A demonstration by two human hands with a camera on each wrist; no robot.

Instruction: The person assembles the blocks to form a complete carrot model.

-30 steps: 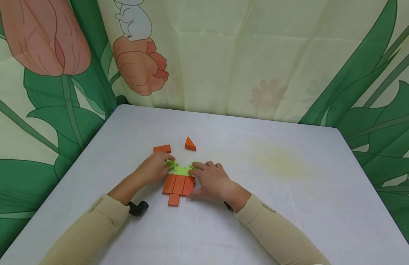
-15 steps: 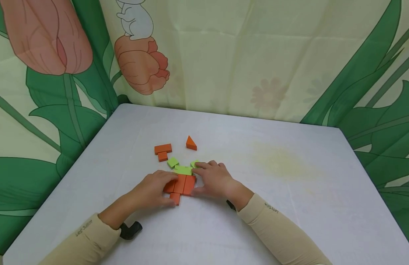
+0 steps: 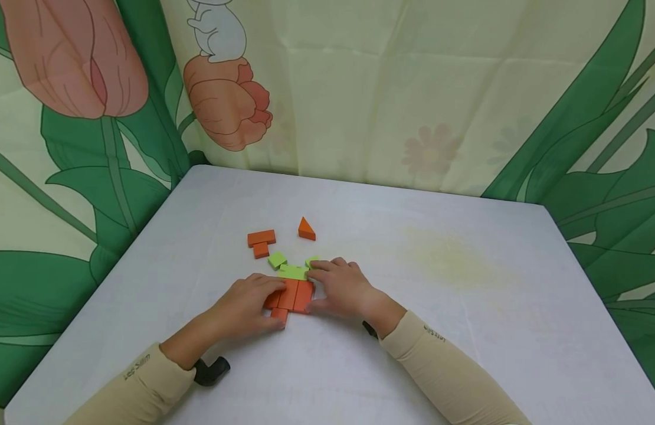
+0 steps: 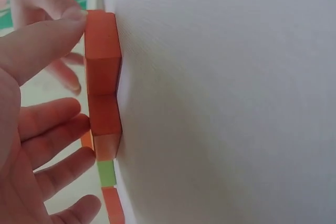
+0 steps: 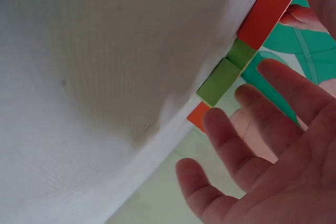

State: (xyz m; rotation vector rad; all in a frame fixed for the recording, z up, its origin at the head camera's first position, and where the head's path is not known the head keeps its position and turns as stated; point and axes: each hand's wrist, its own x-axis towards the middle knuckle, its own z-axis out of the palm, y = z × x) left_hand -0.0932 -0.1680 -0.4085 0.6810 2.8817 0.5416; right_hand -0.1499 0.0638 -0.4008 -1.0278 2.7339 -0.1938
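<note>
In the head view, orange rectangular blocks [image 3: 288, 293] lie side by side against a light green block [image 3: 293, 272]. A small orange block [image 3: 279, 316] sits below them. My left hand [image 3: 248, 307] rests beside the group, its thumb touching the small orange block and its loosely extended fingers along the left rectangular block, partly hiding it. On the other side, my right hand [image 3: 343, 287] has its thumb by the rightmost orange block and its fingertips by a small green block [image 3: 311, 261], partly covered. Another small green block [image 3: 277, 260] stands at the upper left corner.
Behind the group, an orange rectangular block [image 3: 261, 238] touches a small orange block [image 3: 261, 251]. An orange triangular block [image 3: 306, 229] stands to their right. The white table [image 3: 465, 354] ends at a printed floral curtain [image 3: 338, 88].
My left hand has come from the upper left green block down to the lower left of the group, uncovering that green block and the small orange one. The right hand has hardly moved.
</note>
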